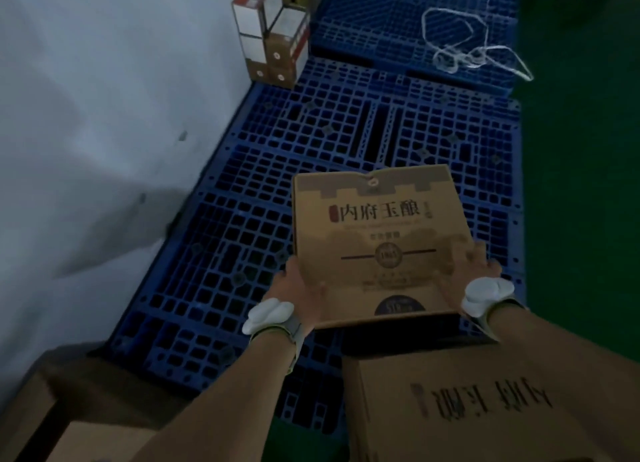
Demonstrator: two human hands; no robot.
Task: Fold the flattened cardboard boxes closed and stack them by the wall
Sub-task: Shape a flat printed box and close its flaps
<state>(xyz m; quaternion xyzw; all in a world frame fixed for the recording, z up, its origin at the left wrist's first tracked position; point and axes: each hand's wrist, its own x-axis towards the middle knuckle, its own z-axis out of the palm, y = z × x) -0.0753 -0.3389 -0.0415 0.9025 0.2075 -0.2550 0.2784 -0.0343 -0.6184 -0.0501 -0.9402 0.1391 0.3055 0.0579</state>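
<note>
A brown printed cardboard box (pixel 377 233) is held out in front of me above the blue plastic pallet (pixel 242 219). My left hand (pixel 298 288) grips its lower left edge and my right hand (pixel 474 271) grips its lower right edge. Both wrists carry white devices on straps. Below my right forearm lies another brown cardboard box (pixel 485 402) with its print upside down. A further brown box (pixel 79 413) sits at the lower left by the grey wall (pixel 104 115).
A stack of white and brown boxes (pixel 273 35) stands against the wall at the far end of the pallets. A loop of white strapping (pixel 471 42) lies on the far pallet. Green floor (pixel 581 184) runs along the right.
</note>
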